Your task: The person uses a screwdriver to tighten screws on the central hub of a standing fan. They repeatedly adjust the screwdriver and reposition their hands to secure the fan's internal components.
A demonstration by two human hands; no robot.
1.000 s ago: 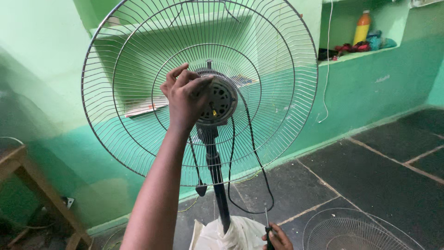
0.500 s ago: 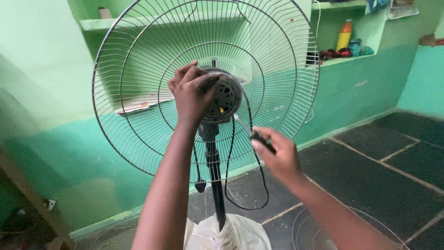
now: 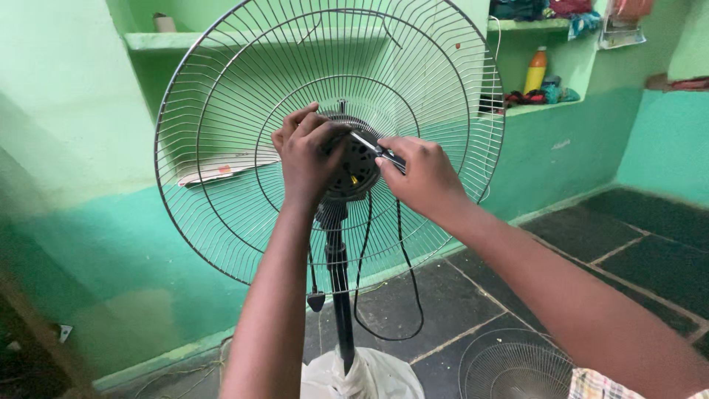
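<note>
A pedestal fan stands in front of me with its round wire rear guard (image 3: 221, 133) on and no blades. My left hand (image 3: 306, 151) grips the black motor housing (image 3: 354, 174) at the guard's centre. My right hand (image 3: 421, 174) is closed on a screwdriver (image 3: 373, 146), whose metal tip rests at the top of the motor housing. The black pole (image 3: 341, 295) runs down to a base wrapped in white plastic (image 3: 369, 373). A black power cord (image 3: 402, 281) hangs from the motor in a loop.
A second wire guard (image 3: 509, 366) lies on the dark stone floor at lower right. Green walls carry shelves: a yellow bottle (image 3: 537, 70) and cloths at upper right, papers (image 3: 221, 170) on a ledge behind the guard. Wooden furniture (image 3: 29, 332) sits at lower left.
My right hand rose from near the base with the screwdriver and brought its tip onto the motor housing. My left hand stayed on the motor. The view shifted slightly.
</note>
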